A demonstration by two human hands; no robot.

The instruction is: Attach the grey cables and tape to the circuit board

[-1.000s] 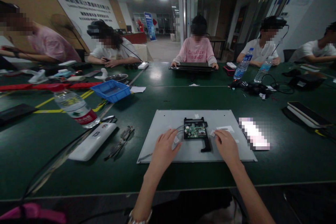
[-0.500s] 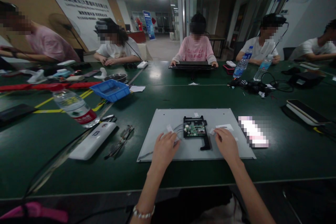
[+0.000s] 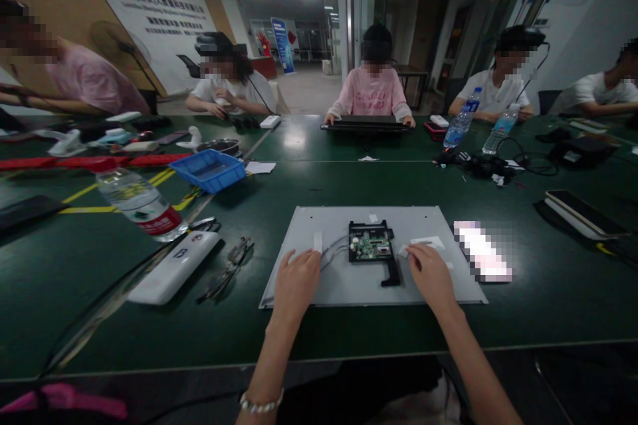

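Observation:
My left hand is over the left part of a flat grey panel, its fingers closed. Its fingertips meet the lower end of a short white tape strip, beside grey cables. These cables run to a green circuit board in a black plastic frame at the panel's middle. On the right, my right hand pinches a small white piece of tape between thumb and finger. Just behind those fingers lies a white paper slip with a thin dark item on it.
Left of the panel lie eyeglasses, a white power bank and a tilted water bottle. A blue tray is farther back. A lit phone lies to the right. Several people sit across the green table.
My left hand has shifted left, and the white strip by its fingertips now stands straighter. My right hand stays nearly in place. A person across at the left has raised a hand.

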